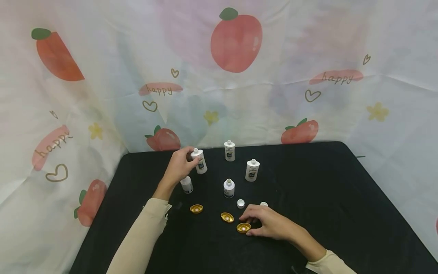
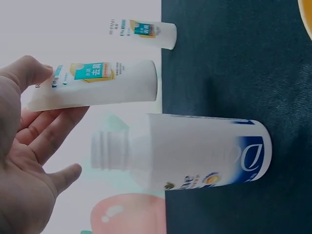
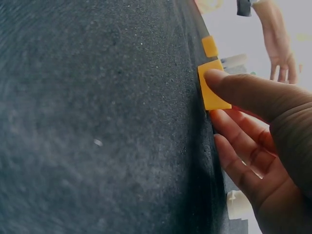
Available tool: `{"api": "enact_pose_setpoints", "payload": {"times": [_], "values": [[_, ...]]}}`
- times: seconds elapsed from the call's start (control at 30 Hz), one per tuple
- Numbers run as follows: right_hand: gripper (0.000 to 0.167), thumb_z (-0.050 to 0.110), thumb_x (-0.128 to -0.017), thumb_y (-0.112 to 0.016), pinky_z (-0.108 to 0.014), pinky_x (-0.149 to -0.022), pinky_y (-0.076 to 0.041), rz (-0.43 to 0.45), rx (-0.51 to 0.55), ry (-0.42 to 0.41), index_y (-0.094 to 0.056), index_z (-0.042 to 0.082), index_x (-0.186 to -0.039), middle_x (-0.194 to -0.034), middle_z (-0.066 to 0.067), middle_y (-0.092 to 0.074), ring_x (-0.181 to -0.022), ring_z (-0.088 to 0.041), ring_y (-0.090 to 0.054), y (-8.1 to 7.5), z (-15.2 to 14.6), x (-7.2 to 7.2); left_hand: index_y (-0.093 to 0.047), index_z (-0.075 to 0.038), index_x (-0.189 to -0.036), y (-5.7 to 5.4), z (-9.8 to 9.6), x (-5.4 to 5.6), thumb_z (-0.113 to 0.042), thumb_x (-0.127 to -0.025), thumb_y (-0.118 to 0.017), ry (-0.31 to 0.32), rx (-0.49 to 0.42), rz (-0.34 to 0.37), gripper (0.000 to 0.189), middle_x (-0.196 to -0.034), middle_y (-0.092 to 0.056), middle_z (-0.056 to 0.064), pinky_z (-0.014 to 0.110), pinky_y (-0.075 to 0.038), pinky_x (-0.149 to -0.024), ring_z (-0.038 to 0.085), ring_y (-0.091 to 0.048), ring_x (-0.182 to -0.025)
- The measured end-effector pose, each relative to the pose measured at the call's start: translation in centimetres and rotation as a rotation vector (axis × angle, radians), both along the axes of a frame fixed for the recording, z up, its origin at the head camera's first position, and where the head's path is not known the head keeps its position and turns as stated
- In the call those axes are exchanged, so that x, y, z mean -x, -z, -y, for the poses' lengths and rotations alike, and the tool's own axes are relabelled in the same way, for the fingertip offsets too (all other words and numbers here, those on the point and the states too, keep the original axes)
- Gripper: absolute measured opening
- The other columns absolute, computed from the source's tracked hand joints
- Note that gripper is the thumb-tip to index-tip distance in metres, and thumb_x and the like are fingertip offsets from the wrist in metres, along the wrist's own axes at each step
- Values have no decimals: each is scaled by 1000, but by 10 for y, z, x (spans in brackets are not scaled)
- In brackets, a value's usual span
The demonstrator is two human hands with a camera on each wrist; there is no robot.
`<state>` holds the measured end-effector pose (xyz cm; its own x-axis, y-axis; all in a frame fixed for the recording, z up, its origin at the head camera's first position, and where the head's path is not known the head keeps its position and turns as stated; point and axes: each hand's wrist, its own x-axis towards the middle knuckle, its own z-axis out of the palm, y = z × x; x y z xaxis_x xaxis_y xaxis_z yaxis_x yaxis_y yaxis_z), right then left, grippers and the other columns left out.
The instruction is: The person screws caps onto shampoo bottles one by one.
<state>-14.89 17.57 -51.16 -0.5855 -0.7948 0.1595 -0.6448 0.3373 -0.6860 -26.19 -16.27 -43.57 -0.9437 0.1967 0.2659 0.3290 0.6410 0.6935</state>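
At the back left, my left hand [image 1: 179, 163] holds a white shampoo bottle [image 1: 199, 161] near its top, thumb on one side and fingers on the other. The bottle leans slightly and has no cap on its neck. Below that hand stands a white round bottle [image 2: 204, 153] with an open threaded neck, partly hidden by the hand in the head view. At the front, my right hand [image 1: 270, 223] pinches a gold oval cap [image 1: 243, 228] between thumb and fingers, close over the black table. In the right wrist view, the thumb covers part of this cap [image 3: 217, 97].
Two more gold caps [image 1: 227, 217] lie to the left of my right hand. White screw caps [image 1: 241, 203] lie just beyond it. Another round bottle [image 1: 229, 188] stands mid-table, with shampoo bottles [image 1: 252, 170] behind it. A printed cloth [image 1: 239, 106] hangs along the back edge.
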Motion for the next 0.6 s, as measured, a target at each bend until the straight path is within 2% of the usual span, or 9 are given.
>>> {"api": "enact_pose_setpoints", "payload": {"times": [0.2,0.33,0.6], "values": [[23,19,-89,-81,-25,-81,-57,-14,-1,4,-72,17,-110,-105,8,-64,-93,-2,-63,-1,3,-2,-67,-4,-114,-8,1,-9,-18,-96,-72,-9,-37,-43,23,-97,-71,7,32,-51,-65,19,-60,-79],[21,18,-91,-79,-25,-80,-56,-9,-12,14,-71,19,-110,-104,10,-65,-92,-1,-63,-2,4,-2,-66,-5,-112,-10,2,-14,-17,-95,-72,-9,-71,-64,21,-96,-70,6,33,-50,-63,19,-59,-77],[22,14,-92,-76,-28,-80,-59,64,36,42,-69,17,-114,-105,10,-71,-93,-4,-69,-6,1,0,-65,-2,-118,-9,0,-19,-16,-96,-72,-13,-125,-42,27,-105,-70,10,40,-55,-78,24,-64,-92]]}}
